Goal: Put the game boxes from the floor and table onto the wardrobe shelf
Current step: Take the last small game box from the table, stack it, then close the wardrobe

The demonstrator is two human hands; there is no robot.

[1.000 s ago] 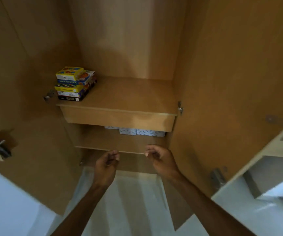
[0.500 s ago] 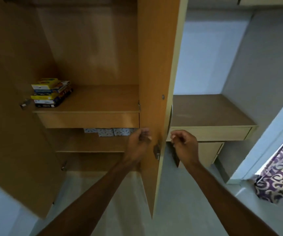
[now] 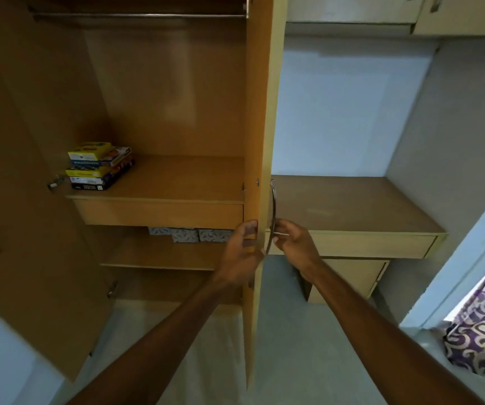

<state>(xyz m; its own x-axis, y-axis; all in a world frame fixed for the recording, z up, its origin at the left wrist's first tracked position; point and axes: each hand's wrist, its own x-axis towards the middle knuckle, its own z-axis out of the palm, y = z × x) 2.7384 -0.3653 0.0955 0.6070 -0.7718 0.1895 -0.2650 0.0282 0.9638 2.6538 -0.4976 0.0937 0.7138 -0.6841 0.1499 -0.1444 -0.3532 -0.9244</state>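
Note:
A stack of several colourful game boxes (image 3: 99,165) sits at the left end of the wardrobe shelf (image 3: 177,185). The right wardrobe door (image 3: 260,112) stands edge-on towards me. My left hand (image 3: 242,252) grips the door's inner edge just below shelf height. My right hand (image 3: 289,242) is closed around the lower part of the curved metal door handle (image 3: 273,206) on the door's outer face.
The left wardrobe door (image 3: 31,171) hangs wide open. Patterned white boxes (image 3: 188,233) lie on a lower shelf. A wooden desk (image 3: 352,206) with a drawer stands right of the wardrobe. A purple patterned cloth (image 3: 481,331) lies at the far right. Grey floor runs below.
My view swung right and up, off the wardrobe interior. Both hands rose to the right door: the left took its edge, the right closed on its handle.

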